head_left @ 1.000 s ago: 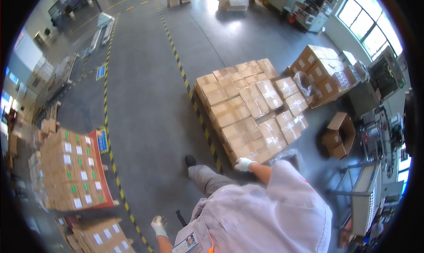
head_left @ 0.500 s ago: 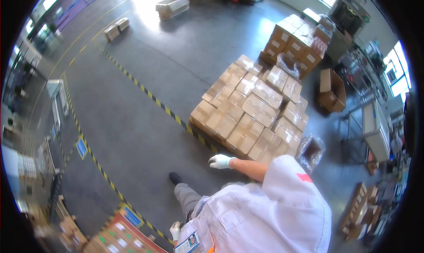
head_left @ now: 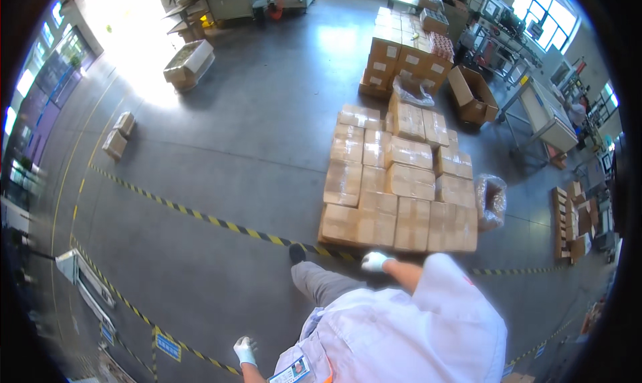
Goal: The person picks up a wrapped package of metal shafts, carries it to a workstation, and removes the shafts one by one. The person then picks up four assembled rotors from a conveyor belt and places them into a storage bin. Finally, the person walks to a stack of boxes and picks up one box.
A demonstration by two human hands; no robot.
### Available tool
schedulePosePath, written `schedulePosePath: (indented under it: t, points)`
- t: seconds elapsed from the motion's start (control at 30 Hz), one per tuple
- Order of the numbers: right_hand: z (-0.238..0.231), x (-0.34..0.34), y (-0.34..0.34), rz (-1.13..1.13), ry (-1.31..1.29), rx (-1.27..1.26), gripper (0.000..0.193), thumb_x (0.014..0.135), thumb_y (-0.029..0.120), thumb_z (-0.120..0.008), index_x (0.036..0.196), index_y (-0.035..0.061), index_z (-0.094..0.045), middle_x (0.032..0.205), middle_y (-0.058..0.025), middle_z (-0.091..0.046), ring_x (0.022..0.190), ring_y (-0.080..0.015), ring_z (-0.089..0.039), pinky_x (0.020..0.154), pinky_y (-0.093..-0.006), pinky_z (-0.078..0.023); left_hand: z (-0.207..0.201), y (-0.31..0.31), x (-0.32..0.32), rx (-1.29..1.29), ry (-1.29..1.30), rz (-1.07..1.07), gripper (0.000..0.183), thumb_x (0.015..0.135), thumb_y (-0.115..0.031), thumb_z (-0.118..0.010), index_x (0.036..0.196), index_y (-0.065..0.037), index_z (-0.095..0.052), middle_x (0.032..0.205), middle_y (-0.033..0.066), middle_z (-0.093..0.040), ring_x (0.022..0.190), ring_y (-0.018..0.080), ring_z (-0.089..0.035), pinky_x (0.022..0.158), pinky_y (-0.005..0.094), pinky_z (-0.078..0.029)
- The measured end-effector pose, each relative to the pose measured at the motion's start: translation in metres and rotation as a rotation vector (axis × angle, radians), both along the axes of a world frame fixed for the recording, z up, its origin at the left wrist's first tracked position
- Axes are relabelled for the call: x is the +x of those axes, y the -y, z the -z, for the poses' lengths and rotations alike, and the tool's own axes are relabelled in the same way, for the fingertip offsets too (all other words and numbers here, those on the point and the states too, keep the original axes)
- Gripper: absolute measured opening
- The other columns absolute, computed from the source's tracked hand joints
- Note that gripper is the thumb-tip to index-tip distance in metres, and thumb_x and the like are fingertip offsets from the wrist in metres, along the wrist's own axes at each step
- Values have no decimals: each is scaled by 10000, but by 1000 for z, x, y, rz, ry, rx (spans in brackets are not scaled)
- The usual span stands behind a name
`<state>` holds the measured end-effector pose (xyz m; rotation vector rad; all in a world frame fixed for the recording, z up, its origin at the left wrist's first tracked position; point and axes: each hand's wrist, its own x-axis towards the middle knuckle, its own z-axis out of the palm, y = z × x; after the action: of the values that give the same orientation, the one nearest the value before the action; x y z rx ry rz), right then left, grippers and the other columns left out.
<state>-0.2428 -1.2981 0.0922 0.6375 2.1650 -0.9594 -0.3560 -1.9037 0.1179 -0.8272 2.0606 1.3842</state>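
My right hand (head_left: 376,261), in a white glove, hangs in front of the near edge of a low stack of cardboard boxes (head_left: 409,182). Its fingers are loosely bent, and nothing shows in them. Lower down on the left, my left hand (head_left: 245,350), gloved in white too, is held out over the grey floor with its fingers slightly apart and nothing visible in it. The boxes are brown, closed with clear tape, and packed side by side on a pallet. Neither hand touches them.
Yellow-and-black floor tape (head_left: 221,222) runs past the stack's near side. A clear plastic-lined container (head_left: 491,201) stands at its right. Behind are a taller box stack (head_left: 394,55) and an open carton (head_left: 472,94). A wheeled table (head_left: 545,112) stands farther right.
My view has turned to the right, so the box stack now looks squarer to me. My left hand has swung out from beside my body; my right hand stays near the stack's front edge.
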Motion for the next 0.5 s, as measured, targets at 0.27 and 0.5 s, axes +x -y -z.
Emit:
schedulePosePath:
  t: [0.27, 0.5]
  points:
    - [-5, -269, -3, 104, -274, 13, 473, 844, 321, -541, 1213, 42, -642, 1215, -214, -640, 1140, -376, -595, 991, -433, -456, -40, -115, -253, 149, 63, 350, 352, 923, -137, -616, 1222, 42, -567, 941, 146, -684, 750, 239, -683, 627, 351, -579]
    - [-117, -430, -54, 338, -458, -197, 420, 865, 302, -557, 1197, 65, -655, 1167, -197, -667, 1111, -373, -613, 961, -427, -474, -32, -218, -485, 85, 87, 331, 772, 884, -148, -659, 1501, -51, -206, 1133, 201, -579, 707, 290, -651, 557, 412, -555]
